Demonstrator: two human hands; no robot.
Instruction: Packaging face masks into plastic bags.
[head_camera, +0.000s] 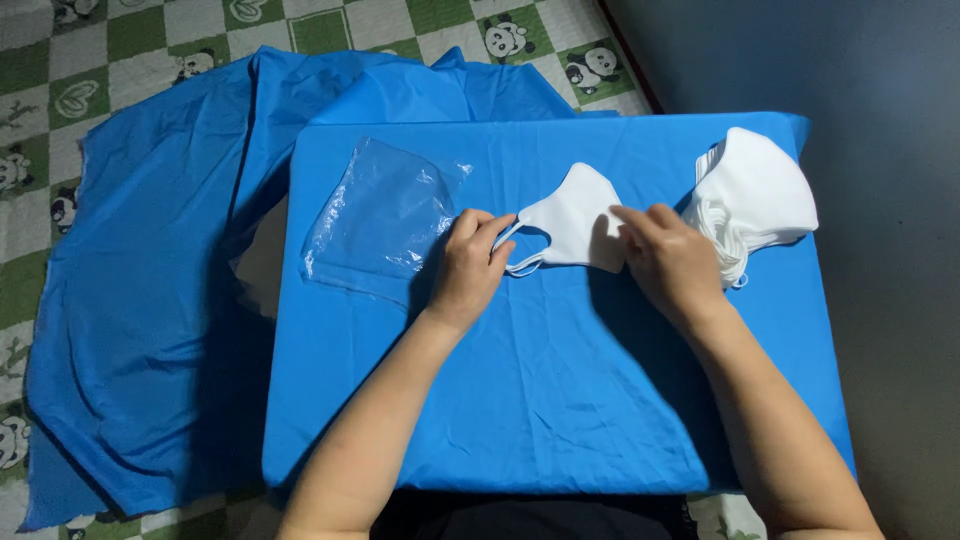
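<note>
White mask (575, 222) (folded flat), mid-table

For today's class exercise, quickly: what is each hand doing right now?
Left hand: fingers pinching the white mask by its ear loop.
Right hand: fingers pressing on the mask's right edge.

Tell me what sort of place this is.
Probably a home packing spot set up on a bed or floor mat. A blue cloth covers a low board over a panda-print quilt, with a stack of white masks and clear bags at hand.
</note>
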